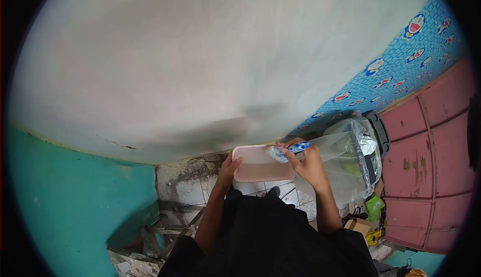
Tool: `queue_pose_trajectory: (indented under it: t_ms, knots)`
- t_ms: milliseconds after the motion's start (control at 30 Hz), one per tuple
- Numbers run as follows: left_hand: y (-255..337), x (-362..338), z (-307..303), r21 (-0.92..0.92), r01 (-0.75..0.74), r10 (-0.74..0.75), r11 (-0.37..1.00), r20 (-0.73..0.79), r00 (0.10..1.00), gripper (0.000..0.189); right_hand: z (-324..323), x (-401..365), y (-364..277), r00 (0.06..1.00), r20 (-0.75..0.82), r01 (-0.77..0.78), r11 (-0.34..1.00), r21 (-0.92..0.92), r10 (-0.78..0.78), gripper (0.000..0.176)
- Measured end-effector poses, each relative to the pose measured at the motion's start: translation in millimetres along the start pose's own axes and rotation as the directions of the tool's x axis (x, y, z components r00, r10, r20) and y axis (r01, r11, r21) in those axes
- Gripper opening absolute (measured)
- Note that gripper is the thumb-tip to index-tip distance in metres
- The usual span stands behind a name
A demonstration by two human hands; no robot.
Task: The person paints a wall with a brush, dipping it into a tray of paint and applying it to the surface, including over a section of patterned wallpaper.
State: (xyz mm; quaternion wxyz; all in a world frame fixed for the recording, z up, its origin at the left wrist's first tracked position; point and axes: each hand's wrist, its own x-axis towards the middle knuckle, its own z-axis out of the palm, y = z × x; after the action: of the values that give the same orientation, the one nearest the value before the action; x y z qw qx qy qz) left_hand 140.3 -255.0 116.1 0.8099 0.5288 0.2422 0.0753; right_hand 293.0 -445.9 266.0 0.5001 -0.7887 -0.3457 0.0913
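My left hand (230, 165) grips the left end of a shallow pink plastic tub (239, 176), its thumb over the rim. The tub is held level at waist height, close to the wall, and its inside looks pale. My right hand (306, 164) is closed around a brush (299, 146) with a mottled blue-and-white handle. The brush's whitish head (277, 154) overlaps the tub's right end in this view. Part of the handle is hidden by my fingers.
A pale wall (200, 66) rises ahead, with a teal wall (80, 197) at left. Patterned blue wallpaper (376, 71) and pink panels (426, 161) stand at right. A clear plastic bag (335, 161) sits beside my right arm. A broken wooden frame (155, 237) lies lower left on the tiled floor.
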Motion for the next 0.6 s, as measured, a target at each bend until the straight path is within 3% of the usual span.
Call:
queue_pose_trajectory:
  t_ms: [200,300,467,600]
  knots:
    - [21,-6,16,0.038,0.008,-0.008,0.999,0.019,1.000,0.049,10,1,-5,0.978,0.133,-0.147,0.984,-0.104,0.160,0.018]
    - [17,-5,19,0.023,-0.004,0.003,1.000,0.035,0.999,0.050,18,1,6,0.996,0.084,0.032,0.993,-0.115,-0.022,0.018]
    - [12,-8,23,0.033,0.001,-0.002,0.999,0.033,0.999,0.051,21,-1,13,0.986,0.143,-0.061,0.989,-0.135,0.080,0.016]
    - [5,-5,24,0.030,0.001,-0.002,1.000,0.011,1.000,0.051,21,-4,24,0.992,0.123,0.031,0.984,-0.177,-0.009,0.015]
